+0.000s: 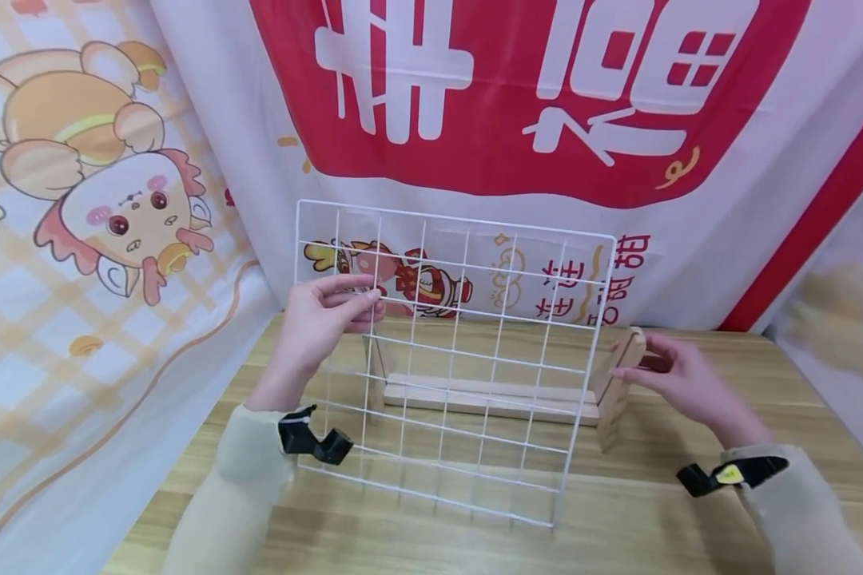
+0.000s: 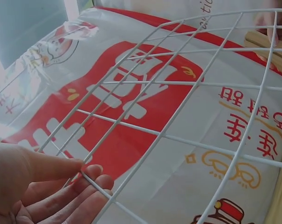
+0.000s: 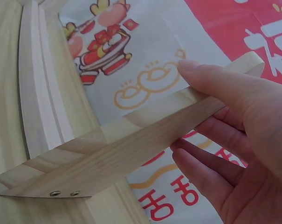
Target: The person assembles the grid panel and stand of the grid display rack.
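A white wire grid panel [image 1: 503, 316] stands tilted over the wooden table, with its lower edge towards me. My left hand [image 1: 324, 319] pinches one of its wires at the left side, and in the left wrist view the thumb and fingers meet around that wire [image 2: 96, 185]. Behind the grid is a light wooden stand, whose long crossbar [image 1: 489, 399] joins two side boards. My right hand [image 1: 679, 375] grips the right side board [image 3: 108, 154] near its upper end, thumb on one face and fingers on the other. Two screw heads [image 3: 65, 193] show low on that board.
The wood-grain table [image 1: 662, 519] spreads under everything. A white cloth with a red print [image 1: 503, 176] hangs behind it. Along the left side falls a checked cloth with a cartoon animal [image 1: 115, 184]. Black camera straps [image 1: 312, 438] sit on both wrists.
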The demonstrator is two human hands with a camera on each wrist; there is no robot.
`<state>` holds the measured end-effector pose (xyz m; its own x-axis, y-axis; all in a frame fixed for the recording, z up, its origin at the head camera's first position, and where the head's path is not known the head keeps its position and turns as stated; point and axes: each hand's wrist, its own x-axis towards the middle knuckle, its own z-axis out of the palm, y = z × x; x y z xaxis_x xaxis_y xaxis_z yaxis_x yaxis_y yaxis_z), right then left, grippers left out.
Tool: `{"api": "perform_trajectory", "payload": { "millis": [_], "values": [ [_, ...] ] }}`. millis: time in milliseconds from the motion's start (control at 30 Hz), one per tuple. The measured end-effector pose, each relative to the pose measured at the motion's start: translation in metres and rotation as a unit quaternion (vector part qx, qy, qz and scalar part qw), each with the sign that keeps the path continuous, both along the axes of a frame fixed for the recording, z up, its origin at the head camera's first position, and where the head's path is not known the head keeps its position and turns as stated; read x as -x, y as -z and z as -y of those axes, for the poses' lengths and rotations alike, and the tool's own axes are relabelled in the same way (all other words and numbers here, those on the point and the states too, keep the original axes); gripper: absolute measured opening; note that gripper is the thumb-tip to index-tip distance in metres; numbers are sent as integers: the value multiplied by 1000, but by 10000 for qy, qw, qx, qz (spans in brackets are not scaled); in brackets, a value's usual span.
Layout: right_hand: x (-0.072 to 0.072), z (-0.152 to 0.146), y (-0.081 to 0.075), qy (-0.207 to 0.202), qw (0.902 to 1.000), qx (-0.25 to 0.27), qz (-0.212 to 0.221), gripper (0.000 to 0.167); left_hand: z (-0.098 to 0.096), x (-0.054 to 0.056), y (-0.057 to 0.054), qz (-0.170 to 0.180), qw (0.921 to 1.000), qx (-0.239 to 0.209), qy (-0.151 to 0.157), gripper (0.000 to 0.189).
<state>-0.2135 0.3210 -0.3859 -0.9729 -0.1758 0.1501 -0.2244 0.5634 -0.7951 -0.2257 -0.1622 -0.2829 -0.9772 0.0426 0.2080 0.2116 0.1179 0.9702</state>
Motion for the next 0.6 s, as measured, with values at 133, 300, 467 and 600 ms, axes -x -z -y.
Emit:
{"api": "perform_trajectory", "payload": {
  "millis": [133, 300, 467, 600],
  "values": [
    [-3, 3, 0, 12, 10000, -57, 47, 55, -5, 4, -13, 1, 10000, 78, 0, 35],
    [-4, 3, 2, 80, 10000, -54, 20, 56, -12, 14, -32, 46, 9999, 79, 45, 36],
    [-6, 2, 3, 105, 9999, 53, 26, 58, -21, 26, -51, 289, 9995, 92, 12, 38],
    [-6, 3, 6, 126, 9999, 105, 50, 61, -29, 37, -64, 425, 9983, 360, -153, 42]
  ]
}}
